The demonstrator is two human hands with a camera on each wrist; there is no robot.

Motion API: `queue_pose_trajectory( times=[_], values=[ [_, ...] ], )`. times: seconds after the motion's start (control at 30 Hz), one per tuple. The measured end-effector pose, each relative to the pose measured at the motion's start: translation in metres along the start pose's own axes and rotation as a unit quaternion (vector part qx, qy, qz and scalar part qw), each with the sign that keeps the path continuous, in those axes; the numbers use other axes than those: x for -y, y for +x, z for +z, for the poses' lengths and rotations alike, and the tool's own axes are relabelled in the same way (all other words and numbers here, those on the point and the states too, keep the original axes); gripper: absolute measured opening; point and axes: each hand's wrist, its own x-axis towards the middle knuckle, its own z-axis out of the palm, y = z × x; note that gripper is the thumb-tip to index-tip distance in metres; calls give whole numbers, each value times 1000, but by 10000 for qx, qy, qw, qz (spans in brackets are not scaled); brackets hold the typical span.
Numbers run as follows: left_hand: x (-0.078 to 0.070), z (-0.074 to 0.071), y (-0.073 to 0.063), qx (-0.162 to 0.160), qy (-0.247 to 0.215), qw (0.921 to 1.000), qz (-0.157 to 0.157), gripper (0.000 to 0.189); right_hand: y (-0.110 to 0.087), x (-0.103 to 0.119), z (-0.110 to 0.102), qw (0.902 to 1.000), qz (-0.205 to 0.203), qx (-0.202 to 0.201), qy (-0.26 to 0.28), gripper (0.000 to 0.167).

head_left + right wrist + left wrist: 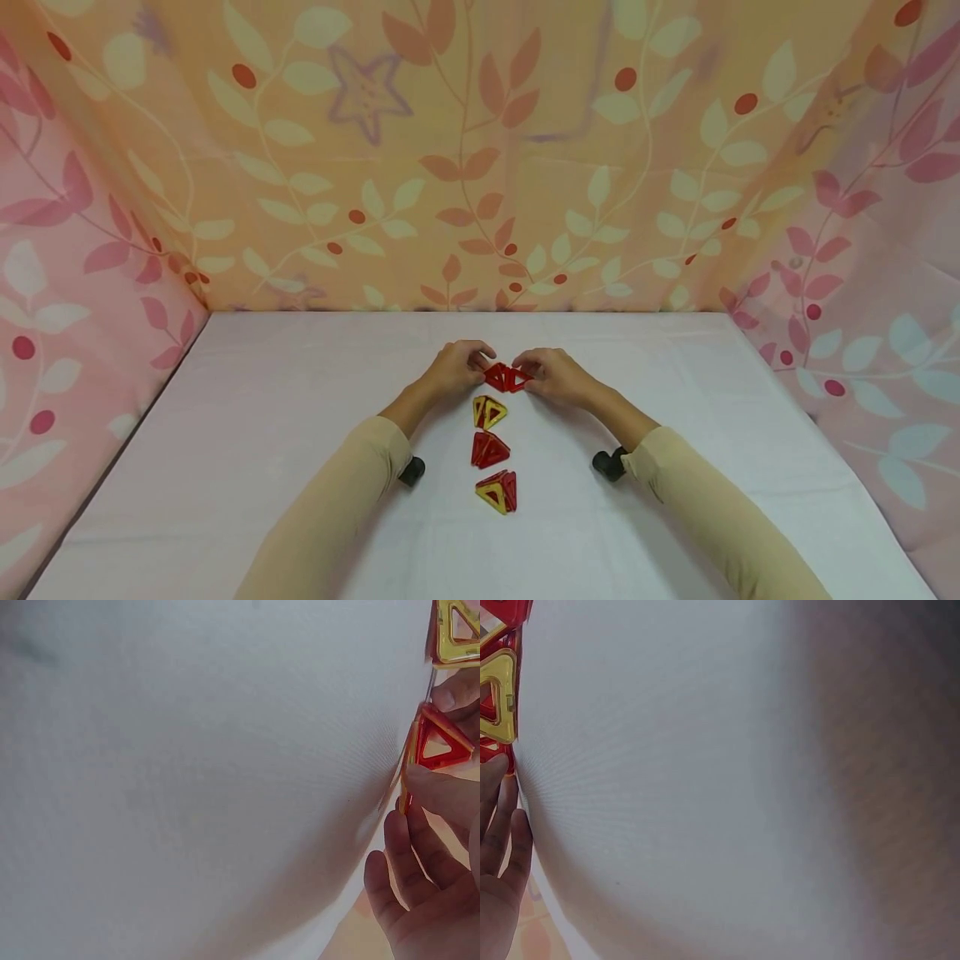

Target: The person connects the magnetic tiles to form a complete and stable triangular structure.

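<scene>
At the far end of a row of shapes, both hands hold red triangular magnetic tiles with open centres. My left hand pinches the left red triangle tile. From the other side my right hand pinches the right red triangle tile, which meets the left one or nearly so. In the right wrist view, thumb and fingers grip a tile edge beside an upright red triangle tile. The left wrist view catches the left fingers at the frame's edge, touching red tile below a yellow triangle tile.
Nearer the body stand a yellow-and-red pyramid, a red pyramid and a red pyramid with a yellow face. All are on the white-covered table. A patterned curtain rises behind the table.
</scene>
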Motion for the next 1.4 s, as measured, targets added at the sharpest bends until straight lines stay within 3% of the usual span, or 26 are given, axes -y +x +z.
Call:
queue_pose_trajectory(
  times=[0.43, 0.83, 1.4],
  values=[
    [-1, -1, -2, 27, -34, 10000, 0, 29, 4, 4, -6, 9996, -156, -65, 233, 30],
    [0, -1, -1, 13, 28, 10000, 72, 28, 11, 14, -4, 9990, 30, -29, 438, 30],
    [0, -1, -2, 5, -16, 9999, 124, 26, 13, 18, -2, 9991, -68, -103, 416, 29]
  ],
)
